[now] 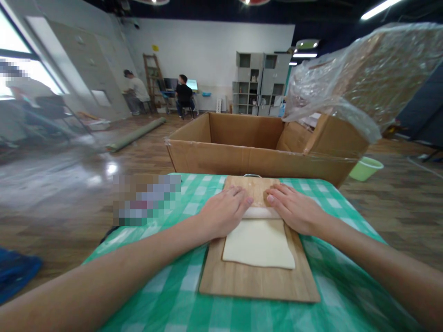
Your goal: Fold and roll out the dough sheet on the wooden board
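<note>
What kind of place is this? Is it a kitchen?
It looks more like an office or workroom than a kitchen. There are computer screens and tall grey shelves at the back, plus a big cardboard box.

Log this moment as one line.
left hand: at left end of pale roll; right hand: at right end; pale sheet: flat on wooden board

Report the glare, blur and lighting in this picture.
Head view: the window is blown out, with a glare spot and haze at left; head view: highlights streak the plastic wrap; head view: the dough, left hand and right hand look softly lit, reasonably sharp.
</note>
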Demonstrator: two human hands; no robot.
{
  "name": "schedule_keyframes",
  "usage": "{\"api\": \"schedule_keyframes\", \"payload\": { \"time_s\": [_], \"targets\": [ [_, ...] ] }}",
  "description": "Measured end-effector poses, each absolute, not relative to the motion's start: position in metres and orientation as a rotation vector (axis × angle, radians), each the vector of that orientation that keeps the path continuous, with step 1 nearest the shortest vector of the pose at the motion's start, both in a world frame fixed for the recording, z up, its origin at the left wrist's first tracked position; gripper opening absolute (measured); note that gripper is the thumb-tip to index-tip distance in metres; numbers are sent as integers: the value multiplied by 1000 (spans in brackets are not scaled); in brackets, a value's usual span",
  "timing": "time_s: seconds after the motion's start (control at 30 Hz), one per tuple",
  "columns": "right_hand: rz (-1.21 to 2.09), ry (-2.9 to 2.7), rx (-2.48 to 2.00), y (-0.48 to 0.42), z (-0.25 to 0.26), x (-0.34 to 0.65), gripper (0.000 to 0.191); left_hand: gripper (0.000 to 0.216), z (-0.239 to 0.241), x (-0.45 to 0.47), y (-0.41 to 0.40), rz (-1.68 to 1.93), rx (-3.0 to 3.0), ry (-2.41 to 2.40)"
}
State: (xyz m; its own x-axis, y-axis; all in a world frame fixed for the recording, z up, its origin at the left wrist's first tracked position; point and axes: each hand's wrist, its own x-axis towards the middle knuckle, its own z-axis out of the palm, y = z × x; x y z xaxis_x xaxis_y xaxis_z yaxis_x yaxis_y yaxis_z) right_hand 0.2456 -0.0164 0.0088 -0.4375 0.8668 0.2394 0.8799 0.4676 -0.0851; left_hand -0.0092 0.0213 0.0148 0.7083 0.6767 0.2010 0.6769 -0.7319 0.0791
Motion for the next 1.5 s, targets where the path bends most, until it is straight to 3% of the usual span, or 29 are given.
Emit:
{"api": "schedule_keyframes", "payload": {
  "time_s": [0.13,0.3,0.5,1.1,1.33,1.5],
  "targets": [
    [-126,-2454,-1558,-22,4,242,53,57,15,-10,24,-288,-2903,-1045],
    [-230,-2301,-1796,-79,-1,222,72,63,16,-20,0,-339,-2907,-1059],
    [-210,-2307,-1732,-116,-5,215,67,71,18,-22,-4,-308,-2955,-1108],
    [-320,-2523,-1803,-26,17,227,50,59,11,-13,-1,-413,-2893,-1256],
    [-332,-2393,-1747,-73,6,229,57,47,19,-34,-34,-352,-2997,-1082],
    [-466,-2406,-1569,-111,-9,240,48,45,29,-41,-35,-302,-3076,-1040]
  ]
}}
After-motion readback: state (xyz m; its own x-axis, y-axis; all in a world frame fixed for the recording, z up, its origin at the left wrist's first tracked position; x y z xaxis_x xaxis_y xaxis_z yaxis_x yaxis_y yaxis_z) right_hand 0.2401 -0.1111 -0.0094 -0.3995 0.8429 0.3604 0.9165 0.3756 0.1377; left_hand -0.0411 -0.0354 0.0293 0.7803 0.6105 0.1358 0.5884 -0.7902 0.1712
